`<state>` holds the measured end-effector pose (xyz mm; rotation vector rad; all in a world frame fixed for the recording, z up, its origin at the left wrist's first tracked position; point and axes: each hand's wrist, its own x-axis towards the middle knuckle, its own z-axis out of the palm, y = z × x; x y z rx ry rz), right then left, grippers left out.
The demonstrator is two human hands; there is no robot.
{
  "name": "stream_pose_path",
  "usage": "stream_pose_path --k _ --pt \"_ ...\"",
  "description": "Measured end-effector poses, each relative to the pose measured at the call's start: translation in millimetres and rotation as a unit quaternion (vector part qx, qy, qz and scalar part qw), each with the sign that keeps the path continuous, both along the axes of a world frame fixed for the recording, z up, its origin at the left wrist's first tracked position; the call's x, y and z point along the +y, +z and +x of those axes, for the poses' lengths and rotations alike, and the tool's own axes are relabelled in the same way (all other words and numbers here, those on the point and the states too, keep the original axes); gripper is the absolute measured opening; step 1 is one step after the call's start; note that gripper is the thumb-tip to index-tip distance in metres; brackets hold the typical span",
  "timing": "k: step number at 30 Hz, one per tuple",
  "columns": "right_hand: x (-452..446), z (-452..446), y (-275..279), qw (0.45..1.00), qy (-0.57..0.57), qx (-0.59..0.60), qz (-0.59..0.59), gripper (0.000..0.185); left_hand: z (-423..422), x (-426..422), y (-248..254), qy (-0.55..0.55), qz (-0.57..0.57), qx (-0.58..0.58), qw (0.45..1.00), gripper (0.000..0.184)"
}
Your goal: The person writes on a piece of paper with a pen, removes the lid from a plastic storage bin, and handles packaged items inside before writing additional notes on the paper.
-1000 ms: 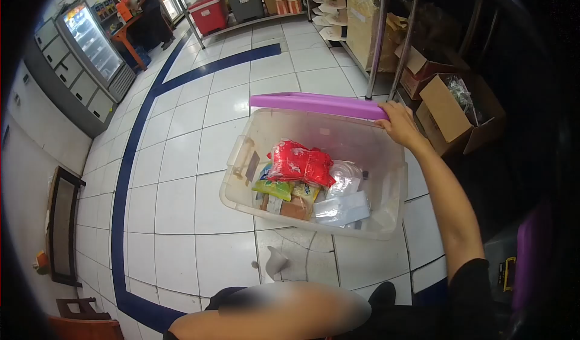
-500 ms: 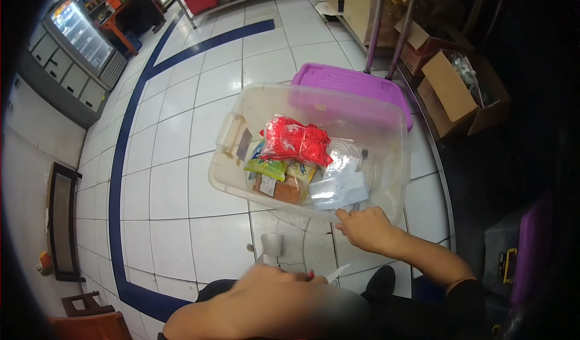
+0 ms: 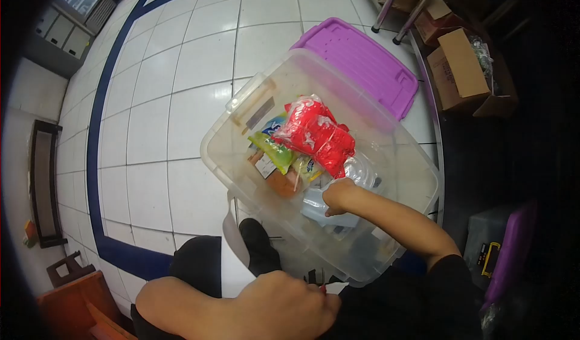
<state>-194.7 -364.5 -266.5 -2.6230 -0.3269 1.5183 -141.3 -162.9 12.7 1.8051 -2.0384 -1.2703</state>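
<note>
A clear plastic storage bin (image 3: 396,174) stands lidless on the floor before me. My right hand (image 3: 339,196) reaches into it, fingers curled down at a pale blue packet (image 3: 314,206) and the lower end of a red plastic-wrapped package (image 3: 317,131). What those fingers grip is hidden. Beside them in the bin lie a green packet (image 3: 273,151), a yellow packet (image 3: 308,168), an orange-brown item with a white label (image 3: 281,184) and clear round plastic containers (image 3: 361,170). Low in front, my left hand (image 3: 284,304) is closed on a white paper strip (image 3: 234,258); a small red object shows at its fingers.
Behind the bin lies its purple lid (image 3: 368,68). Metal rack legs (image 3: 417,11) and an open cardboard box (image 3: 462,68) stand to the right. A second, purple-lidded bin (image 3: 507,255) is at lower right, a wooden chair (image 3: 78,304) at lower left.
My right hand has moved from the bin's near rim down into its contents. The bin appears turned and closer. My left hand and the white strip have come nearer the camera.
</note>
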Motion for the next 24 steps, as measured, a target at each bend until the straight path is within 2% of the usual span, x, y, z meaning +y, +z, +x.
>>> stream_pose_path --k 2,3,4,5,7,8,10,11,13,14,16,17,18,19,20,21,22,23,24 --pt "18.0 -12.1 -58.4 1.0 0.011 -0.009 -0.011 0.036 -1.2 4.6 -2.3 0.002 -0.025 -0.013 1.0 0.015" --pt "27.8 -34.2 -90.5 0.985 -0.033 -0.162 -0.054 0.035 -1.6 6.4 -3.0 0.013 0.001 -0.016 1.0 0.014" --pt "33.0 -46.0 -108.6 0.943 -0.075 -0.309 -0.096 0.035 -1.2 8.8 -4.3 0.024 0.025 -0.017 0.999 0.013" --pt "33.1 -44.3 -114.7 0.945 -0.071 -0.306 -0.095 0.035 0.9 12.4 -6.2 0.029 0.025 -0.013 0.999 0.013" --pt "29.0 -41.0 -114.2 0.929 -0.141 -0.341 -0.038 0.035 3.6 19.9 -11.5 0.041 -0.012 0.006 0.999 0.01" --pt "21.5 -40.2 -113.4 0.931 -0.14 -0.335 -0.041 0.035 3.7 21.3 -14.1 0.041 -0.014 0.013 0.999 0.01" --pt "4.7 -20.9 -83.7 0.947 -0.146 -0.273 0.09 0.035 3.7 23.6 -19.1 0.064 0.034 0.088 0.993 0.01" --pt "-4.3 -14.8 -78.2 0.948 -0.144 -0.268 0.089 0.035 3.9 23.4 -19.5 0.066 0.033 0.093 0.993 0.01" --pt "-28.0 -5.1 -67.8 0.93 -0.233 -0.121 0.259 0.036 6.5 20.8 -16.1 0.077 0.066 0.098 0.99 0.011" --pt "-40.7 3.5 -45.0 0.934 -0.198 -0.107 0.277 0.04 8.5 21.0 -16.1 0.081 0.067 0.1 0.989 0.011" --pt "-58.9 27.1 23.0 0.954 -0.197 -0.05 0.221 0.035 11.4 20.2 -16.5 0.085 0.114 0.14 0.98 0.013" --pt "-71.2 31.6 44.4 0.943 -0.195 -0.093 0.254 0.03 15.9 16.4 -13.9 0.087 0.117 0.147 0.978 0.013" --pt "-81.4 33.5 62.6 0.928 -0.197 -0.137 0.284 0.025 22.7 10.2 -10.0 0.08 0.171 0.192 0.963 0.016" --pt "-83.6 37.8 84.1 0.928 -0.203 -0.133 0.282 0.025 20.7 7.9 -10.5 0.071 0.197 0.215 0.954 0.017" --pt "-81.8 43.6 105.0 0.948 -0.187 -0.146 0.213 0.024 18.7 5.4 -11.0 0.062 0.223 0.236 0.944 0.019" --pt "-79.9 48.9 114.7 0.962 -0.169 -0.161 0.142 0.023 8.2 9.2 -14.4 0.083 0.166 0.163 0.969 0.018" --pt "-78.6 52.8 114.0 0.971 -0.151 -0.136 0.127 0.026 0.1 12.6 -17.2 0.104 0.107 0.087 0.985 0.017" --pt "-76.2 53.1 107.7 0.97 -0.154 -0.14 0.128 0.026 -3.4 13.9 -19.2 0.1 0.107 0.083 0.986 0.017" --pt "-73.2 52.7 94.0 0.979 -0.133 -0.09 0.127 0.027 -5.9 15.2 -21.0 0.099 0.064 0.038 0.992 0.017"
